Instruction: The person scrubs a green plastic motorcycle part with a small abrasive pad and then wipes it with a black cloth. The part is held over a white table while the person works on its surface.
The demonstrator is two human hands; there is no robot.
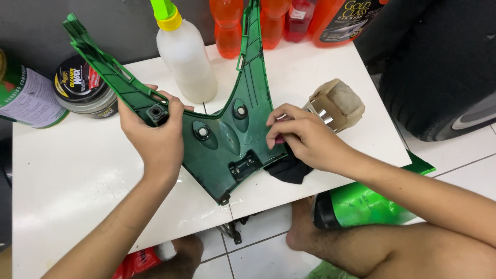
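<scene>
While clamped by the left hand [155, 137] around its left arm, lies a green V-shaped plastic panel [227, 137] inner side up on the white tabletop [67, 181], point toward the body. Left grip closed on the panel, thumb beside a black socket in the plastic. Right hand [302, 137] closed on a dark cloth [289, 169], fingers pinching it against the panel's right edge, most of the cloth hanging out just below that grip. Just beyond the right grip, touching nothing of the panel, a beige foam pad with a shiny band [336, 105]. Between the two arms of the panel, just past the left grip, a white squeeze bottle with a yellow and green cap [186, 59]. Farther left of the left grip, a round black tin [82, 85] and a green-labelled can [28, 95]. Beyond both grips, at the tabletop's far edge, orange bottles [230, 26]. Below the right grip, off the tabletop, a shiny green part [364, 206] on the tiled floor [263, 253].
</scene>
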